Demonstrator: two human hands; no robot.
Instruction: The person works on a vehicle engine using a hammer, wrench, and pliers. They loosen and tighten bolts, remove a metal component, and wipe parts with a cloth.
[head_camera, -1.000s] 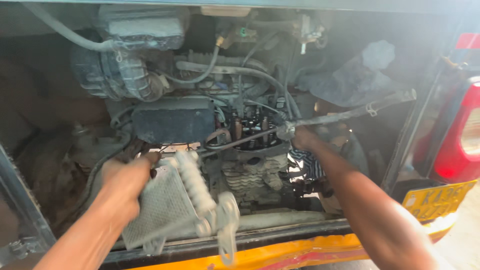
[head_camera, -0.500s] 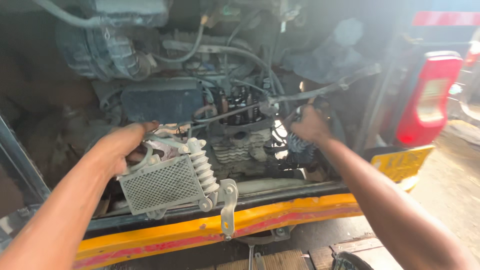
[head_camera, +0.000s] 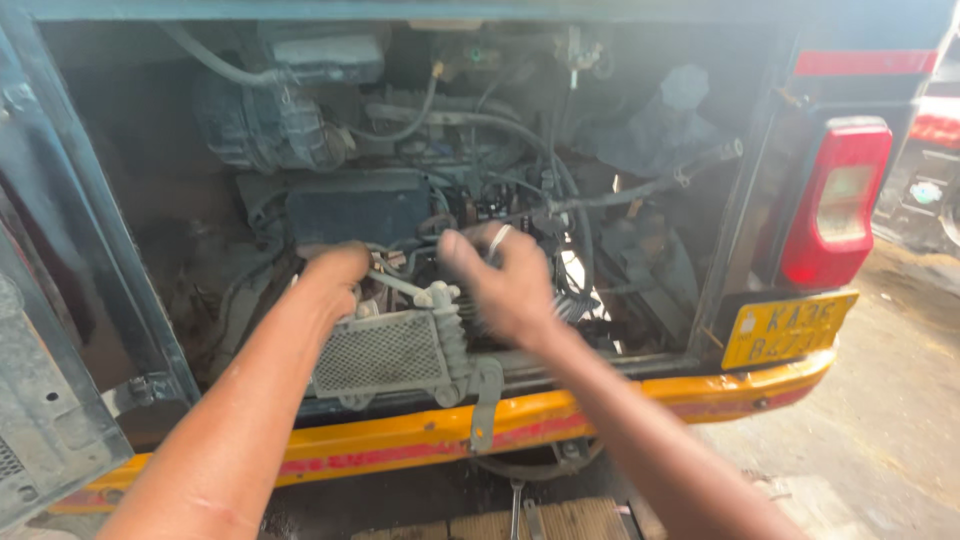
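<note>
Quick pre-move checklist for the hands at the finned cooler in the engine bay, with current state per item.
1. Left hand on the work: ok, it rests at the top left edge of the finned cooler.
2. Right hand grip: cannot tell, it is motion-blurred above the cooler's right end, with a ring showing on one finger.
3. Cooler seated: cannot tell, its mounts are hidden behind the yellow bumper.
4. Hoses clear of the hands: not ok, a black hose runs close behind the right hand.
5. Latch bracket out of the way: ok, it hangs below the cooler.
6. Tools below: ok, a wrench lies under the bumper.
</note>
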